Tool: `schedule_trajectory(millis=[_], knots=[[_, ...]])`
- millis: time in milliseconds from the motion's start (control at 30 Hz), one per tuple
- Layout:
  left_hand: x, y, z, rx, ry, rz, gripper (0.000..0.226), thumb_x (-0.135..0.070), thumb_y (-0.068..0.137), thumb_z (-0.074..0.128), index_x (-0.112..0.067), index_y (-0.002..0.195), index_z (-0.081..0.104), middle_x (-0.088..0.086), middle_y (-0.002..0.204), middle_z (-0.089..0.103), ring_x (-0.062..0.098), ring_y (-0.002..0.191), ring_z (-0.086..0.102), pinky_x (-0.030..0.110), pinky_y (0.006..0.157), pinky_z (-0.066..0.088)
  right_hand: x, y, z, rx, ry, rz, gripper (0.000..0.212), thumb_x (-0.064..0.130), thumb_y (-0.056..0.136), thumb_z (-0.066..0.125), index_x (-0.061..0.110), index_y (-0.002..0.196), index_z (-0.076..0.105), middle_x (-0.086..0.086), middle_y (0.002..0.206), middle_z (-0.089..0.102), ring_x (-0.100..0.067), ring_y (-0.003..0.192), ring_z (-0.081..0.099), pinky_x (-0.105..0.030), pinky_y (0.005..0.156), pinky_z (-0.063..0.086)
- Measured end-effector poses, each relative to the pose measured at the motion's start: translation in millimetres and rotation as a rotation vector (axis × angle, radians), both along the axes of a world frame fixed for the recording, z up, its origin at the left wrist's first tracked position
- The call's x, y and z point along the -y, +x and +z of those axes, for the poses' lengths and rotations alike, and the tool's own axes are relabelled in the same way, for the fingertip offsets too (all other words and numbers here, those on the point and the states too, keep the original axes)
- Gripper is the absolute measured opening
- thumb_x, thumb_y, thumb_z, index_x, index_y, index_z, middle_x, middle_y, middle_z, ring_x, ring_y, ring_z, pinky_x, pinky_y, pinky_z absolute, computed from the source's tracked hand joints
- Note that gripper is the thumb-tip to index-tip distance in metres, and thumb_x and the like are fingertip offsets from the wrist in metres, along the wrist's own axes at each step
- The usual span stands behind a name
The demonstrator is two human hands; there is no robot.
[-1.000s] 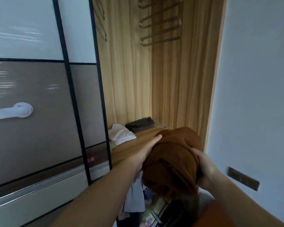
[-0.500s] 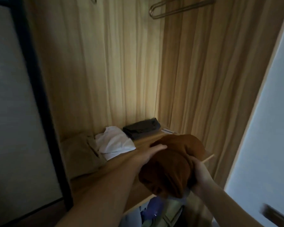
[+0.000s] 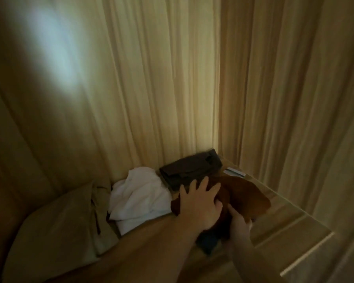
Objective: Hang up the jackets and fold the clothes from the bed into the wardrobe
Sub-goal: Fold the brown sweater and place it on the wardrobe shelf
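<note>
The brown garment lies folded on the wooden shelf inside the wardrobe, at the right end of a row of clothes. The left hand lies flat on top of it, fingers spread and straight, pressing down. The right hand holds the garment's near edge; its fingers go under the cloth, so the exact grasp is hard to read, but it appears closed on the fabric.

Row on the shelf, left to right: beige garment, white garment, dark folded garment at the far back, then the brown one. The brown one touches the white garment's right edge and lies just beside the dark one.

Risks, as judged:
- The bundle sits close to the shelf's near edge. If the right hand lets go before the weight rests further in, the near flap may slide off the front.
- Drawing the left hand back across the cloth may drag the fold open.
- Pushing it leftward may rumple the loosely lying white garment.

Room: some bare shelf lies to the right, where a small pale card lies near the right wall. The far wall is close behind the dark garment, so there is little depth to push into. Space above the shelf is open.
</note>
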State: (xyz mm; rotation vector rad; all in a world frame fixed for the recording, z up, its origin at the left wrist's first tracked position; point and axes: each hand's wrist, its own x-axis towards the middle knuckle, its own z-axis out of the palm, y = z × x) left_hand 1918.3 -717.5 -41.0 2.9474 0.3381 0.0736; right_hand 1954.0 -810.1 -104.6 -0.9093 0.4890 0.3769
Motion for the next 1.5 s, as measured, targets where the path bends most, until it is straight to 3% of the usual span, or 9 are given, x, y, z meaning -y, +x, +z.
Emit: schedule_trajectory(millis=[100,233,333,433,533,900,1100,1300,1500], knots=[[-5,17,-32,0.032,0.029,0.016,0.056,-0.050,0.100,0.025,-0.048,0.151,0.002,-0.002,0.165,-0.003,0.030,0.149,0.005,0.058,0.118,0.005,-10,30,-14,0.082,-0.175,0.083,0.090,0.027,0.080,0.076,0.030,0.151,0.021,-0.015,0.147,0.041,-0.041,0.127,0.047,-0.060,0.103,0.041],[-22,40,-50,0.112,-0.008,0.019,0.063,-0.053,0.089,0.016,-0.051,0.150,0.002,-0.003,0.165,-0.003,0.030,0.149,0.006,0.058,0.119,0.006,2,67,-3,0.265,-0.773,0.237,0.107,0.050,0.070,0.080,0.022,0.152,0.016,-0.011,0.154,0.022,-0.039,0.136,0.032,-0.054,0.107,0.037],[-38,59,-53,0.129,0.006,-0.027,0.061,-0.046,0.096,0.031,-0.053,0.149,0.004,-0.007,0.165,-0.003,0.027,0.150,0.003,0.057,0.119,0.004,13,84,5,0.791,-1.219,0.163,0.080,0.056,0.088,0.057,0.032,0.152,0.017,-0.003,0.159,0.014,-0.032,0.144,0.020,-0.054,0.113,0.025],[-52,71,-55,0.112,-0.005,-0.055,0.060,-0.046,0.096,0.033,-0.055,0.148,0.005,-0.010,0.164,-0.005,0.025,0.150,0.001,0.058,0.119,0.002,3,115,0,1.152,-1.555,0.447,0.058,0.059,0.097,0.017,0.043,0.152,0.012,0.007,0.163,0.006,-0.020,0.149,0.003,-0.046,0.118,0.004],[-63,79,-60,0.112,-0.042,-0.055,0.061,-0.045,0.095,0.035,-0.057,0.147,0.005,-0.012,0.164,-0.005,0.024,0.150,-0.001,0.060,0.117,0.000,-9,142,-9,1.140,-1.597,0.625,0.063,0.061,0.091,0.002,0.045,0.151,0.005,0.009,0.163,0.003,-0.016,0.150,0.004,-0.045,0.120,0.005],[-87,113,-76,0.165,-0.079,-0.053,0.066,-0.045,0.092,0.040,-0.056,0.147,0.005,-0.012,0.163,-0.004,0.029,0.150,-0.001,0.063,0.117,0.004,-34,185,-28,1.164,-1.595,0.643,0.072,0.064,0.086,-0.003,0.041,0.152,0.011,0.008,0.162,0.010,-0.015,0.148,0.013,-0.046,0.119,0.011],[-87,115,-74,0.133,-0.067,-0.039,0.066,-0.046,0.093,0.038,-0.057,0.147,0.002,-0.013,0.163,-0.007,0.028,0.150,-0.004,0.061,0.117,0.001,-35,187,-23,1.153,-1.623,0.696,0.063,0.060,0.094,0.002,0.039,0.153,0.009,0.006,0.163,0.007,-0.016,0.149,0.011,-0.046,0.120,0.010],[-70,107,-52,-0.033,0.020,0.005,0.063,-0.046,0.099,0.030,-0.053,0.148,-0.009,-0.008,0.162,-0.019,0.028,0.150,-0.013,0.059,0.116,-0.008,-32,177,-5,1.052,-1.706,0.796,0.055,0.053,0.101,0.011,0.039,0.153,0.001,0.006,0.164,-0.001,-0.024,0.149,0.010,-0.050,0.120,0.009],[-56,76,-31,0.010,-0.081,0.073,0.063,-0.045,0.101,0.034,-0.044,0.153,-0.002,-0.004,0.165,-0.006,0.024,0.151,-0.002,0.052,0.121,0.005,-20,145,21,1.059,-1.689,0.776,0.061,0.053,0.101,0.018,0.032,0.155,0.002,0.003,0.164,0.002,-0.024,0.149,0.008,-0.048,0.120,0.009]])
